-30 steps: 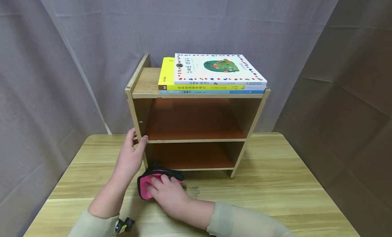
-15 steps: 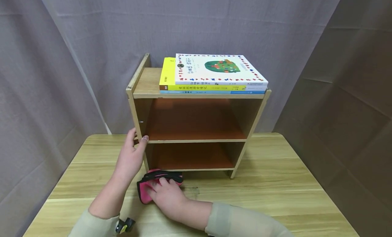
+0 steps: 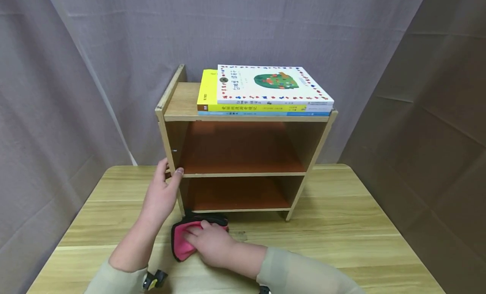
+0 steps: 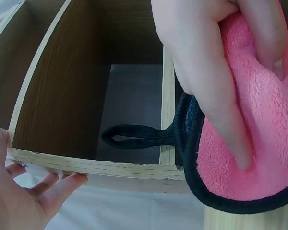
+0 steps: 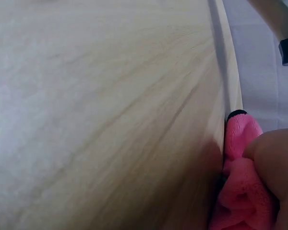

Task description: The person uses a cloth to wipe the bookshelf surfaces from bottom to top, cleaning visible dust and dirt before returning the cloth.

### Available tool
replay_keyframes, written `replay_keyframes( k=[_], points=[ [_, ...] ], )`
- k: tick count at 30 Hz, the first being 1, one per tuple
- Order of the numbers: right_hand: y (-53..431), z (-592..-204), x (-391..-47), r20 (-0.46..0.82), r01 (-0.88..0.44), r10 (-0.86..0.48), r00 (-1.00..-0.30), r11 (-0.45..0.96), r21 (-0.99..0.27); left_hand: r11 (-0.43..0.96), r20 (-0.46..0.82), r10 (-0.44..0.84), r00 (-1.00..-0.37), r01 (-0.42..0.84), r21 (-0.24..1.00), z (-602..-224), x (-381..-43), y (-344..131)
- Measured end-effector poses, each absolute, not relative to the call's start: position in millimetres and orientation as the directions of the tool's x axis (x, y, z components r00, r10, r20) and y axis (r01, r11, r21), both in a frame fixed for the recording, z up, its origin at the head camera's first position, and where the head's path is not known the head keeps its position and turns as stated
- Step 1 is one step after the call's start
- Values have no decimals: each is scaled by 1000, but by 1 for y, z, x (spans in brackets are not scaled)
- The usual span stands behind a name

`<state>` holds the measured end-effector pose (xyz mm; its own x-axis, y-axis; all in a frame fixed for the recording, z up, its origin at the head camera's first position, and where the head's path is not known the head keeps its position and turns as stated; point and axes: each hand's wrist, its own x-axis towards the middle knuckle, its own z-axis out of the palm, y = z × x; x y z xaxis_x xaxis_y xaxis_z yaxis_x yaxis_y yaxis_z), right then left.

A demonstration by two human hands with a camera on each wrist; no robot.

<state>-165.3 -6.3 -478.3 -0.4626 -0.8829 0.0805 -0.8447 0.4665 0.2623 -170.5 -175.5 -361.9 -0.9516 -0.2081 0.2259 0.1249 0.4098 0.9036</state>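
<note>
A small wooden shelf unit [image 3: 243, 175] stands on the table, tilted slightly in the head view. My left hand [image 3: 158, 201] grips its left side panel, thumb on the front edge and fingers round the outer face. Low at the unit's front left corner, my right hand [image 3: 214, 244] holds a pink plush cloth [image 3: 181, 243] with black edging. The left wrist view shows its fingers [image 4: 237, 139] sinking into the cloth's pile, and a black hanging loop [image 4: 137, 136] sticks out over the shelf opening. In the right wrist view the cloth [image 5: 245, 191] bunches beside the hand.
On top of the unit lie stacked books, a white one [image 3: 273, 85] uppermost over a yellow one [image 3: 208, 89] and a blue one [image 3: 262, 113]. The wooden table [image 3: 341, 235] extends on both sides. Grey curtains [image 3: 265, 28] hang behind and at the sides.
The cloth's near left corner has shifted toward me, and its black-edged upper fold has changed shape. My right hand has moved slightly with it. My left hand stays on the side panel.
</note>
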Motion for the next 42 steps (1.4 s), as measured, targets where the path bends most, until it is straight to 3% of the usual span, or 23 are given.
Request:
replay_keyframes(
  k=[6,11,17,24,33,42],
  points=[
    [4,-475,-166,101,-870,-889,-447,458,180,408,220,-204,-954,122,905,-360,-169,-175],
    [12,-476,-168,122,-858,-883,-454,470,207,405,222,-202,-954,125,906,-361,-169,-175],
    [22,-477,-171,139,-836,-862,-488,507,210,404,220,-200,-955,124,906,-361,-169,-175],
    [28,-480,-176,76,-841,-846,-527,532,98,407,223,-209,-952,123,905,-361,-169,-175],
    [31,-480,-189,-21,-861,-861,-508,508,23,407,228,-208,-951,128,904,-362,-170,-175],
    [30,-480,-192,-48,-885,-886,-460,454,100,398,212,-204,-956,117,910,-360,-168,-175]
  ],
)
